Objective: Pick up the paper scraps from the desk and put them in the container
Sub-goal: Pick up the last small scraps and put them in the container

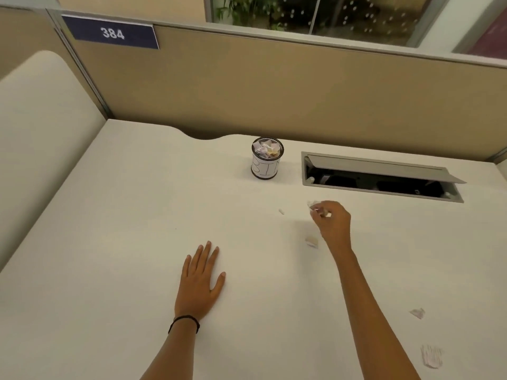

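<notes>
Head view: container (267, 157) at 12 o'clock is nearly full. Right hand (332, 219) pinches one scrap (312, 204); left hand (201, 278) lies flat, empty. Four scraps (312, 241) remain on desk (109, 242), mostly toward 4 o'clock.

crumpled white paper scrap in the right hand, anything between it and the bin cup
Nothing visible does. The right hand pinches the crumpled white paper scrap, and only bare cream desk lies between it and the small round mesh container labelled BIN, already nearly full.

An office cubicle; tan partition (274, 86) with seat number sign (111, 32) upper left; desk cable hatch (381, 176) at right.
</notes>
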`<state>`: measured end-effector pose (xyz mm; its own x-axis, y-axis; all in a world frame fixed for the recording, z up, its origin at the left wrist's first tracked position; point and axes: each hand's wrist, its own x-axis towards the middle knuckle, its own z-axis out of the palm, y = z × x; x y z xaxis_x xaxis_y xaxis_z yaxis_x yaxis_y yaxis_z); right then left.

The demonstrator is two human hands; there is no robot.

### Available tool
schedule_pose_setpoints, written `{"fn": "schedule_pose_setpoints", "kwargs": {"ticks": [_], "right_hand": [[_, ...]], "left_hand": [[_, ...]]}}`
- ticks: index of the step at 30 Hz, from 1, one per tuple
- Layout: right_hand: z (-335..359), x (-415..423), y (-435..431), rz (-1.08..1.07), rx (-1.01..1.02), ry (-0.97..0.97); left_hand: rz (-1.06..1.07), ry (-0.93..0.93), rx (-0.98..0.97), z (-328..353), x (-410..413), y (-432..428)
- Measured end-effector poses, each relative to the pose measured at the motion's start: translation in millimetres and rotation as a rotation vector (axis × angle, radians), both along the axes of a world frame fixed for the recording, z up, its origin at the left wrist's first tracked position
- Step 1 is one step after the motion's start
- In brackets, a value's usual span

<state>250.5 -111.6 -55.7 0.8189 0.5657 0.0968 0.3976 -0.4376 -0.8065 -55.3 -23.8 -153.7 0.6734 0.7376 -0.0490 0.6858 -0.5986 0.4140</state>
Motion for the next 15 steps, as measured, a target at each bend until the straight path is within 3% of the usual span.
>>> {"fn": "schedule_pose_setpoints", "kwargs": {"ticks": [6, 9, 15], "right_hand": [[37.2, 31.3, 118.5, 0.137, 0.044, -0.160], [39.7, 35.3, 160.1, 0.208, 0.037, -0.131], [25.3, 32.4, 191.9, 0.418, -0.140, -0.169]], "left_hand": [[0.003, 0.021, 0.001, -2.0, -0.5, 0.9], [0.003, 0.036, 0.005, -3.5, -0.7, 1.7], [-0.001, 0.038, 0.000, -5.0, -1.1, 2.2]]}}
